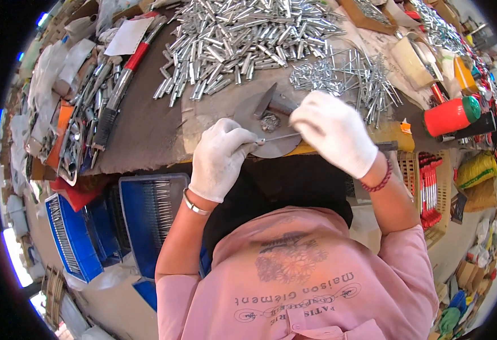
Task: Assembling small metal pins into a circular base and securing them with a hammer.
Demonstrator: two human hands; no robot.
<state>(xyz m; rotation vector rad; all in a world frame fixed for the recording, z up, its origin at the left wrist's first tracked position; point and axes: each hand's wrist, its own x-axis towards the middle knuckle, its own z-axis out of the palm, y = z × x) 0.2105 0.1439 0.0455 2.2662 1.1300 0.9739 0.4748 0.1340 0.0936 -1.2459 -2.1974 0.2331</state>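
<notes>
Both my hands wear white gloves and meet over a grey round plate (pixel 282 148) at the bench edge. My left hand (pixel 221 156) is closed, thumb and forefinger pinching one end of a thin metal rod (pixel 282 136). The rod runs to my right hand (pixel 334 129), whose fingers are curled over its other end; their tips are partly hidden. Just beyond the rod lie a dark hammer head (pixel 266 101) and a small heap of bright metal bits (pixel 270 121). Farther back is a big pile of silver metal tubes (pixel 225 42).
Small metal parts (pixel 319 76) and thin pins (pixel 373 85) lie right of the tubes. A red bottle (pixel 449 117) with a green cap stands at right. Tools (pixel 115 96) crowd the left. Blue bins (pixel 138 209) and a yellow basket (pixel 444 198) sit below the bench.
</notes>
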